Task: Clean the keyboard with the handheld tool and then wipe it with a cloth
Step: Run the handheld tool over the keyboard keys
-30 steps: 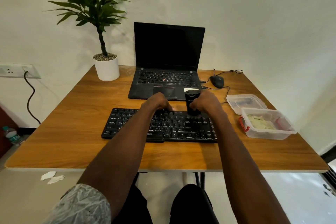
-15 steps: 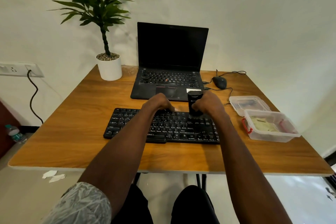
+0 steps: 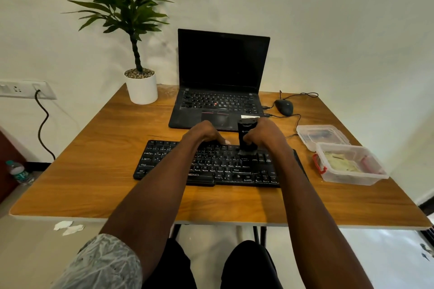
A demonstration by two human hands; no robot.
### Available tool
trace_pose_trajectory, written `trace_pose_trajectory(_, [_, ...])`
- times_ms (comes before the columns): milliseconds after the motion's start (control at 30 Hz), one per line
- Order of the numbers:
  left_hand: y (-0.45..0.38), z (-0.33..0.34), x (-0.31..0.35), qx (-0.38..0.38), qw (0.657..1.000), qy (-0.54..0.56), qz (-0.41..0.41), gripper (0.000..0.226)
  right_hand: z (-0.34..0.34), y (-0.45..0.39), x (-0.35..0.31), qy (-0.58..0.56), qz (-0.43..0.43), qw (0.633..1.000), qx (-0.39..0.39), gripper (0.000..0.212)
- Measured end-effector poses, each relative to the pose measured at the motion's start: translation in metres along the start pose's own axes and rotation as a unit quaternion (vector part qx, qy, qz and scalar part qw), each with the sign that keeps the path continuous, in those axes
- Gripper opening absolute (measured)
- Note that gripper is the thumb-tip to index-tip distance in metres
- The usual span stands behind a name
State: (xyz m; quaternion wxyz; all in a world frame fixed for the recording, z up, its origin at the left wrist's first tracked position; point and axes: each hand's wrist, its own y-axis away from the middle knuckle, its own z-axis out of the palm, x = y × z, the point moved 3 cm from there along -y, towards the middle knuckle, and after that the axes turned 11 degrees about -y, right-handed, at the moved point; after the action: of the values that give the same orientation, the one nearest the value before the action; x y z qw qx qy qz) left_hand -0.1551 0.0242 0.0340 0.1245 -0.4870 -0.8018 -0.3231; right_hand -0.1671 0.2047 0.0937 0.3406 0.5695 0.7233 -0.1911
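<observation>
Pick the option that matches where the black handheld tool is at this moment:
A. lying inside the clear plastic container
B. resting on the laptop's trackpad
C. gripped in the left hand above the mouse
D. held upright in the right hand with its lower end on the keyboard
D: the right hand grips the handheld tool upright, its lower end on the upper right keys of the keyboard, while the left hand rests on the keyboard's far edge.

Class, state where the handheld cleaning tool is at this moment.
In the head view, the handheld tool stands upright in the right hand, its lower end on the keyboard's right half, just in front of the laptop.
</observation>
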Motion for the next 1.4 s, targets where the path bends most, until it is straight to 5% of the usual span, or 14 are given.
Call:
trace_pose_trajectory(333, [-0.001,-0.021,-0.023,0.023,0.999,-0.044,0.004,0.032,0.044,0.006,-0.027,-0.103,-0.067,0.991,-0.06,0.033])
trace_pose_trajectory(600, [-0.007,-0.024,-0.032,-0.011,1.0,-0.013,0.006,0.04,0.019,0.002,-0.023,0.03,-0.03,0.999,-0.007,0.027])
trace_pose_trajectory(733, [-0.002,-0.026,-0.033,0.039,0.996,-0.072,0.016,0.013,0.058,0.01,-0.048,-0.07,-0.067,0.991,-0.094,0.029])
trace_pose_trajectory(867, [-0.004,-0.027,-0.037,0.042,0.997,-0.066,0.011,0.014,0.061,0.011,-0.044,-0.12,-0.068,0.986,-0.088,0.031])
trace_pose_trajectory(1067, [-0.006,-0.023,-0.039,-0.013,0.999,0.023,0.021,0.037,0.027,0.003,-0.027,0.008,-0.028,0.999,-0.018,0.028])
trace_pose_trajectory(1167, [-0.003,-0.026,-0.037,0.002,1.0,-0.009,0.02,0.009,0.048,0.007,-0.041,-0.019,-0.047,0.998,-0.039,0.031])
trace_pose_trajectory(1300, [-0.012,-0.026,-0.039,0.033,0.999,-0.027,0.032,0.013,0.068,0.011,-0.051,-0.137,-0.061,0.985,-0.089,0.03])
trace_pose_trajectory(1400, [-0.011,-0.027,-0.038,0.014,0.998,-0.058,0.024,0.014,0.059,0.007,-0.04,-0.106,-0.045,0.99,-0.08,0.037])
